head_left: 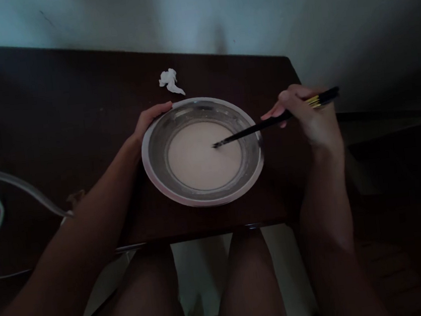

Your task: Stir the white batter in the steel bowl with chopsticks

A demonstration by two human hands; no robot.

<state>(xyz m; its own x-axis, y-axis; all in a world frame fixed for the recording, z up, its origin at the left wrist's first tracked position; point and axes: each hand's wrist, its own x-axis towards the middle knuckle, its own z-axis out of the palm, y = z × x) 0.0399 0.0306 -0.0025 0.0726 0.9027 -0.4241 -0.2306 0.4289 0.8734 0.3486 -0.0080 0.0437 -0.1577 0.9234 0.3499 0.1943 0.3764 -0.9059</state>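
A wide steel bowl [160, 184] stands on the dark table, partly filled with a smooth, pale, milky liquid [203, 159]. My left hand [150, 118] grips the bowl's far left rim, with the fingers partly hidden by the bowl. In my right hand [306, 109] is a pair of black chopsticks [247, 131] with gold bands near the top. They slant down to the left over the bowl's right rim. Their tips meet the liquid right of its middle and carry some pale residue.
A crumpled white tissue [170, 81] lies behind the bowl. White cords [19, 187] curve across the table at the left, partly behind my left forearm. A pale wall [194, 18] borders the table's far edge. My legs are under the near edge.
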